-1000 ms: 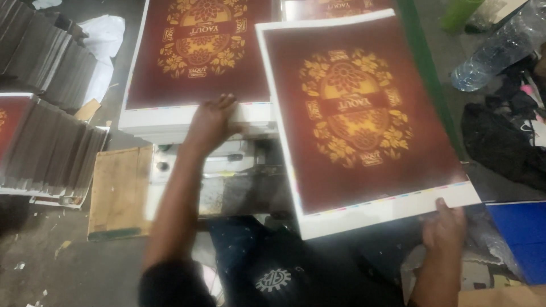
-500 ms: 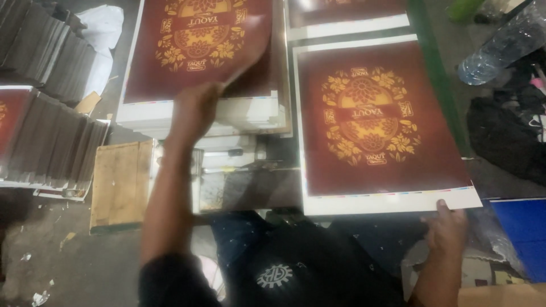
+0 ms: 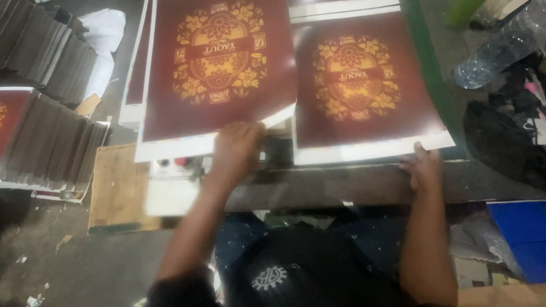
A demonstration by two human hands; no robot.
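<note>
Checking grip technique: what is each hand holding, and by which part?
Left hand lifts a printed sheet by its near edge; right hand rests on the other sheet's near corner.

The left hand (image 3: 238, 152), which a second ago rests flat on the left stack, now grips the lower right corner of a dark red printed sheet with a gold floral emblem (image 3: 219, 68) and has it lifted and bowed, its edge overlapping the neighbouring pile. The matching dark red sheet on the right (image 3: 364, 85), earlier held tilted above the bench, now lies flat and square, with the right hand (image 3: 422, 167) at its lower edge.
</note>
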